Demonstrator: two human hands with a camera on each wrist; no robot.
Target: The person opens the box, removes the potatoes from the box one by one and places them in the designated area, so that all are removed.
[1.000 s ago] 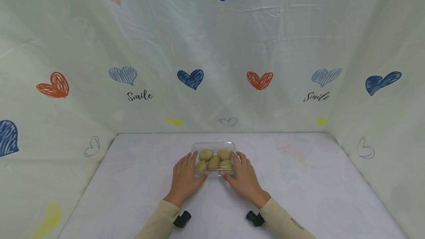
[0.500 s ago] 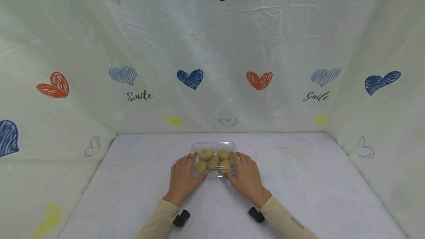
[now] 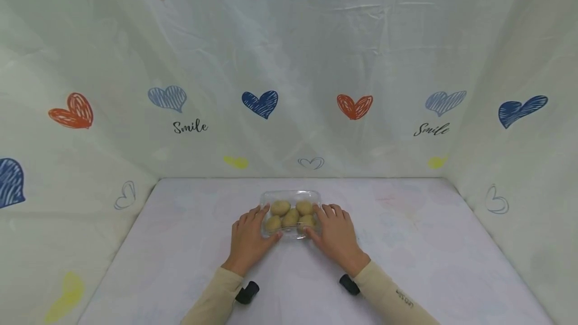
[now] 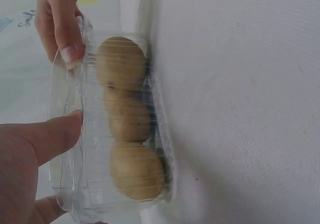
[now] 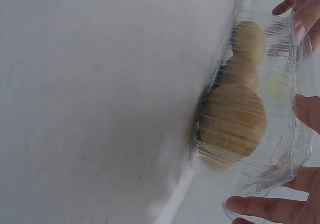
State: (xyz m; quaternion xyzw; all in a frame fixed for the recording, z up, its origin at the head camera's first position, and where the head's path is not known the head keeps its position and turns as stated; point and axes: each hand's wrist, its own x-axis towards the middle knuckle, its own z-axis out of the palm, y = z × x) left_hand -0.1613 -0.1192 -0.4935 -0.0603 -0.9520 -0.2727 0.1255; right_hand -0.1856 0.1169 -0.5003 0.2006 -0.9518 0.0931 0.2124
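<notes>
A clear plastic clamshell box (image 3: 291, 197) with several round brown potatoes (image 3: 281, 207) inside sits on the white table (image 3: 406, 245), near the middle. My left hand (image 3: 253, 232) holds its left side, fingers along the wall and thumb at the front corner. My right hand (image 3: 334, 229) holds the right side the same way. In the left wrist view my left thumb (image 4: 47, 141) touches the lid of the box (image 4: 120, 124) and the right hand's fingertip (image 4: 67, 51) pinches the far rim. In the right wrist view my right hand's fingers (image 5: 262, 206) curl round the rim of the box (image 5: 250, 119).
White cloth printed with hearts and the word Smile (image 3: 189, 127) walls the table at the back and on both sides. Black wrist-worn cameras (image 3: 247, 292) sit at both cream sleeves (image 3: 384, 300). Bare tabletop lies left and right of the box.
Both hands stay on the box, which has not moved. The right hand has edged slightly forward along its side, and the head view has tipped a little.
</notes>
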